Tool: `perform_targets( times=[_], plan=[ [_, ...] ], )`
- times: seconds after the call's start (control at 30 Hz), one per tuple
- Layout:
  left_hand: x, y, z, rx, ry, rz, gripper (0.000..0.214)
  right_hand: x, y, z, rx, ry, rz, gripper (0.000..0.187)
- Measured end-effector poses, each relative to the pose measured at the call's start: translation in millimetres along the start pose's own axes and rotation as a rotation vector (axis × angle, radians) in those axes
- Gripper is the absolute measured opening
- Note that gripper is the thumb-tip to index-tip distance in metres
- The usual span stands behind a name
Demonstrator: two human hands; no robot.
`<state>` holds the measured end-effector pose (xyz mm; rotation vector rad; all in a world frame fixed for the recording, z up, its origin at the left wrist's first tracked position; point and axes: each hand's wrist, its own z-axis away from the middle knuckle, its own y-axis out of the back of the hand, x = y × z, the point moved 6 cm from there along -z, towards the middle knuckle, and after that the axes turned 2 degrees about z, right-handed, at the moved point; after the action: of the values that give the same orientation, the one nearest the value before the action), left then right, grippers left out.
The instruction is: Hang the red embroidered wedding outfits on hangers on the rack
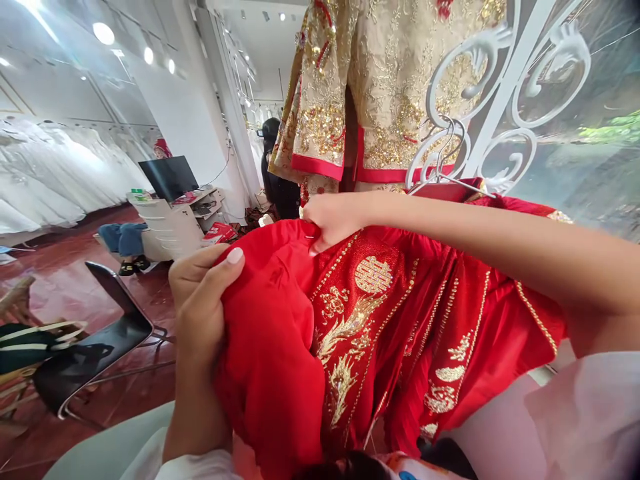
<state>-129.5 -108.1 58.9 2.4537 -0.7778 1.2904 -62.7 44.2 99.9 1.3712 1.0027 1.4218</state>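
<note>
Both hands gripping, left hand (200,303) low, right hand (333,219) atop red garment (380,320)

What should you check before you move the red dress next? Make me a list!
1. Left hand has a firm hold on the red dress: ok, fingers and thumb closed on the cloth.
2. Right hand has the top edge: ok, pinched.
3. Hanger hooked on the white railing: ok.
4. Dress fastened to the hanger: cannot tell.
5. Gold stitching free of snags: cannot tell.
6. Hem off the floor: cannot tell, it is hidden.
</note>
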Motion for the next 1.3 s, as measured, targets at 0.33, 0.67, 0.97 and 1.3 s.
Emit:
perform_targets(
  times=[0.33, 0.67, 0.97, 1.3],
  plan=[
    [-17, -20.5, -33, -0.164, -0.155, -0.361, 0.034, 61, -12, 16, -0.081, -0.280, -0.089, 0.006],
    [32, -83.6, 22, 0.011, -0.517, -0.894, 0.031, 60, -9, 45, 0.174, -0.220, -0.030, 0.023],
    [4, -126.5, 76, -0.302, -0.633, -0.676, 0.027, 55, -13, 76, 0.171, -0.027, -0.359, 0.058],
    [-22, -148.8, 20, -0.257, -0.516, -0.710, 0.033, 87, -1, 199, 0.666, -0.611, -0.043, 0.039]
  ],
)
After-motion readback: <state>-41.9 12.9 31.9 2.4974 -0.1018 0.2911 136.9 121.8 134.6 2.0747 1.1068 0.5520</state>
